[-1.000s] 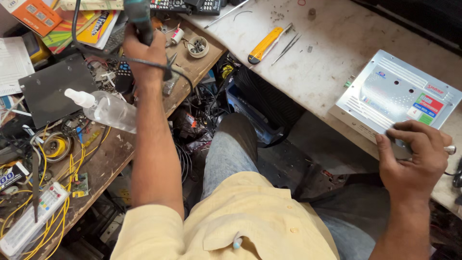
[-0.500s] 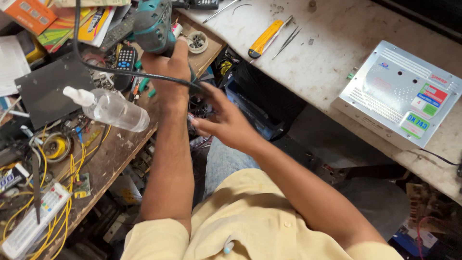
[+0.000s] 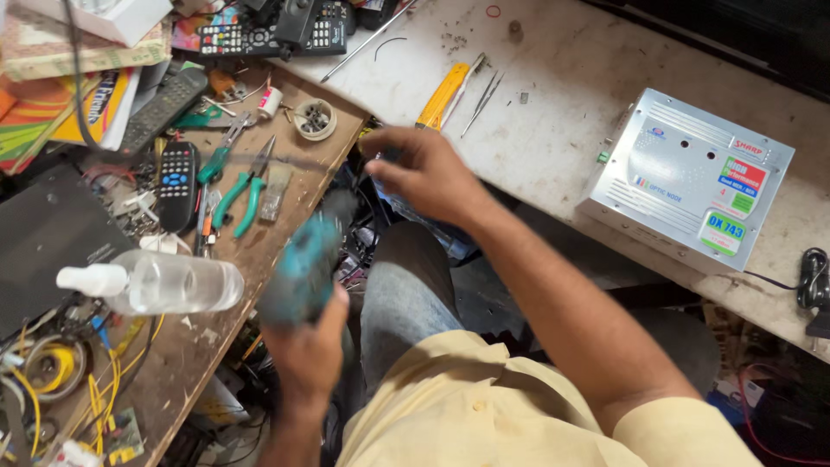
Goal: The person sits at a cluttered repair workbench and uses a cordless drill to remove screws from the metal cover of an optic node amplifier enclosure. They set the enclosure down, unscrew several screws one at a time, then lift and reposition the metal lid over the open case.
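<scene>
Teal and motion-blurred, a power tool (image 3: 303, 272) sits in the left hand (image 3: 307, 350) in the head view, the fingers wrapped around its grip at about 7 o'clock from the middle of the frame, over the inner edge of the wooden table (image 3: 216, 346). The tool is too smeared to tell its kind or where its tip points. The right hand (image 3: 424, 173) hovers near the centre, toward 12 o'clock, fingers loosely curled and half open; they seem to close on nothing, though blur leaves that unsure. A dark cord (image 3: 259, 160) runs across the wooden table toward that hand. Just beside the tool at 9 o'clock lies a clear plastic bottle (image 3: 160, 281) on its side, and green-handled pliers (image 3: 246, 186) and a black remote (image 3: 175, 183) rest further toward 10 o'clock. A silver metal box (image 3: 687, 186) stands well apart at 3 o'clock on the pale table (image 3: 562, 130), with a yellow utility knife (image 3: 441, 95) near 12 o'clock. Handling the tool well, I judge, calls for a firm, full-palm grip, the cord kept off the pliers and bottle, and the free hand steadying rather than crossing the tool's path.
</scene>
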